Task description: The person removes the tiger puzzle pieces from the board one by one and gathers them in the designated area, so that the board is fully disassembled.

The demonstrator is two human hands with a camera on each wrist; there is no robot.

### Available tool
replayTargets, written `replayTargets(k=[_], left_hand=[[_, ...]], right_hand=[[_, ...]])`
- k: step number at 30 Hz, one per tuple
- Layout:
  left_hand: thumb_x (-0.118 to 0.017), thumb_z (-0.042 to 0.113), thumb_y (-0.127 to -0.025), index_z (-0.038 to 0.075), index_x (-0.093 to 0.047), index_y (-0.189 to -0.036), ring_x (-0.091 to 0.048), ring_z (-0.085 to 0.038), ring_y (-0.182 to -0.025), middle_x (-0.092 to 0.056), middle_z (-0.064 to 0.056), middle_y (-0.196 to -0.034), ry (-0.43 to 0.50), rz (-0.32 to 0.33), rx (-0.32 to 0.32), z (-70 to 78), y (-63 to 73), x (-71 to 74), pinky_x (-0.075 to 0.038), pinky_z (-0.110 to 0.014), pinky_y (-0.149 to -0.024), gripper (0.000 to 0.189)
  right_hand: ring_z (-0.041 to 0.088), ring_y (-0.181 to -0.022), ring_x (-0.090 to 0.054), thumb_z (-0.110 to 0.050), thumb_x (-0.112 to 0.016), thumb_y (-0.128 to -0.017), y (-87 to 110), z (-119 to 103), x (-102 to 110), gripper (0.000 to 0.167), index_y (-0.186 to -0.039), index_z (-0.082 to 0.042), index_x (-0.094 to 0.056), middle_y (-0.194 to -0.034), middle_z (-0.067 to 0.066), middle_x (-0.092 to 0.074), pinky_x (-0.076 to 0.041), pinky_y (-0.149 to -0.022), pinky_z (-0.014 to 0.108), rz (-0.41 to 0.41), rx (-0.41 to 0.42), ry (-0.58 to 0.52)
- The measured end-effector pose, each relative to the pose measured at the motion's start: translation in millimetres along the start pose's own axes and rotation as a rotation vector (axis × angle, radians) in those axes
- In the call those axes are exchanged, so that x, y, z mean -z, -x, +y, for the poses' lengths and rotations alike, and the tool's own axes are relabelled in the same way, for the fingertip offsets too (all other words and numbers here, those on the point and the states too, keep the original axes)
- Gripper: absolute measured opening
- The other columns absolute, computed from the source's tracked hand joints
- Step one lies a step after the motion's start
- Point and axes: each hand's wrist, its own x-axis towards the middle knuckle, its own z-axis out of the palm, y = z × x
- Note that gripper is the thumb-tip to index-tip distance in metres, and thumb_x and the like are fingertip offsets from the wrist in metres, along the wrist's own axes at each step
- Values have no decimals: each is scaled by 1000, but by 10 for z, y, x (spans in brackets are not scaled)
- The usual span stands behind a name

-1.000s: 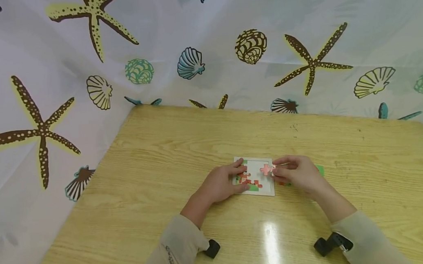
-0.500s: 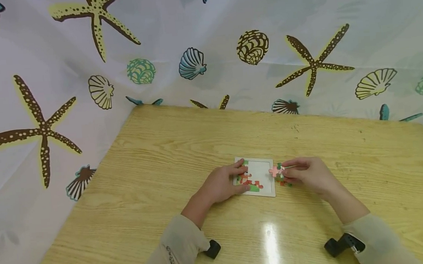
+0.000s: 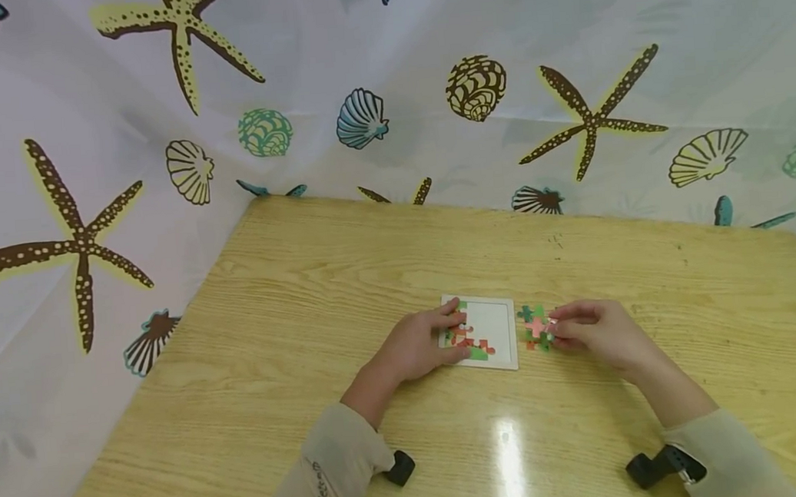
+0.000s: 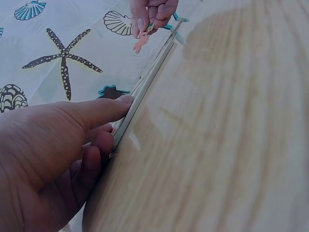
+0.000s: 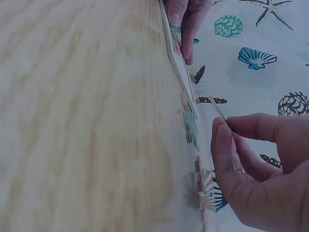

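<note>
A square white puzzle tray [image 3: 492,320] lies on the table, with joined red and green pieces [image 3: 478,352] along its left and near sides. My left hand [image 3: 415,346] grips the tray's left side, its thumb [image 4: 108,110] against the near edge in the left wrist view. Right of the tray, my right hand [image 3: 601,336] pinches a pink jigsaw piece [image 3: 534,327] between thumb and fingers. The right wrist view shows that piece [image 5: 218,108] edge-on, raised off the table. Loose green and red pieces [image 3: 526,314] lie beneath it, partly hidden by the piece and fingers.
The wooden table [image 3: 317,285] reaches back to a white cloth [image 3: 418,139] printed with shells and starfish. More loose jigsaw pieces [image 5: 199,181] line up beside the tray in the right wrist view. A black wrist device [image 3: 666,467] sits at the right sleeve.
My right hand has moved right with the pink piece, from above the tray to above the loose pieces, uncovering some of them. The left hand and tray have stayed in place.
</note>
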Motion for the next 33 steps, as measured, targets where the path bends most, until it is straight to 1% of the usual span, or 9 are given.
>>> replayTargets(k=[5,10,13,19,25,33], left_hand=[[-78,34,-87,18,-60,-141,-33,-26,-149,-39,11,-158,-6,5,3,-12,5,-6,-33,-45,-119,59],[-78,34,-87,18,-59,-141,-33,-26,-149,-39,11,-159,-1,8,-2,-24,11,-5,-34,-45,-118,59],[-78,34,-87,18,-59,-141,-32,-26,-150,-38,11,-159,2,7,-1,-27,15,-4,-34,-46,-119,59],[-78,34,-87,19,-59,-141,-31,-26,-150,-38,12,-159,16,-1,3,-19,19,-7,-33,-46,-119,59],[-78,34,-88,19,-59,-141,-32,-26,-150,-38,12,-159,12,-1,7,-7,14,-6,-33,-46,-119,59],[-78,33,-88,18,-59,-141,-31,-26,-150,-38,12,-159,25,1,1,0,12,2,-33,-46,-119,59]], right_hand=[[7,-89,-71,-10,-60,-100,15,22,51,37,-128,13,-55,-110,8,-69,-59,-85,27,3,-3,16],[7,-93,-70,-11,-58,-101,27,54,96,37,-128,13,-54,-117,12,-65,-58,-86,26,-11,-10,17],[7,-93,-69,-12,-58,-101,28,73,122,38,-130,13,-53,-118,12,-65,-58,-86,26,-18,-14,25],[8,-90,-70,-12,-58,-101,41,102,215,38,-129,14,-54,-109,7,-68,-59,-83,27,-12,4,58],[7,-89,-71,-9,-58,-100,75,116,317,38,-129,16,-53,-103,1,-69,-59,-82,26,-24,-13,54],[7,-91,-70,-9,-59,-100,96,134,385,39,-131,15,-53,-109,5,-67,-59,-84,26,-28,-40,64]])
